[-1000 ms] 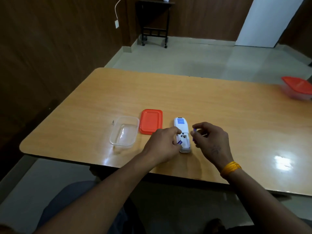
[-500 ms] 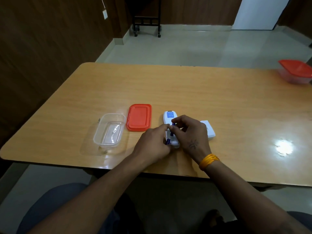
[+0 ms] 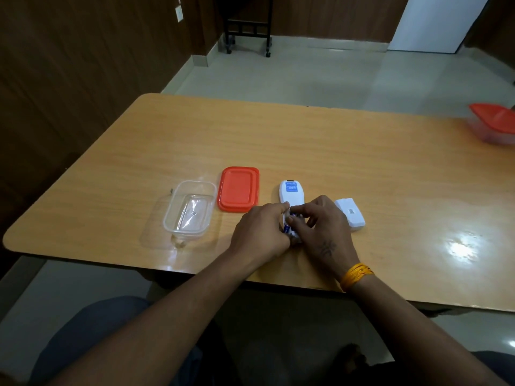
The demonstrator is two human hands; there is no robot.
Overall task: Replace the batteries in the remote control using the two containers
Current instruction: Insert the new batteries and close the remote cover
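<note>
A white remote control (image 3: 290,192) lies face down on the wooden table (image 3: 306,151), its near end covered by both hands. My left hand (image 3: 260,232) grips the remote's left side, and a blue battery (image 3: 288,224) shows at its fingertips. My right hand (image 3: 323,227) pinches a battery over the open compartment; the compartment itself is mostly hidden. The remote's white battery cover (image 3: 350,214) lies just right of my right hand. An empty clear container (image 3: 189,210) stands to the left, with its orange lid (image 3: 238,188) beside it.
A second container with an orange lid on it (image 3: 494,122) stands at the table's far right edge. A black metal stand (image 3: 248,29) is on the floor beyond the table. My lap is below the near table edge.
My right hand moved left from beside the remote onto its battery compartment and met my left hand there. The battery cover, hidden before, now shows to the right. The camera tilted down.
</note>
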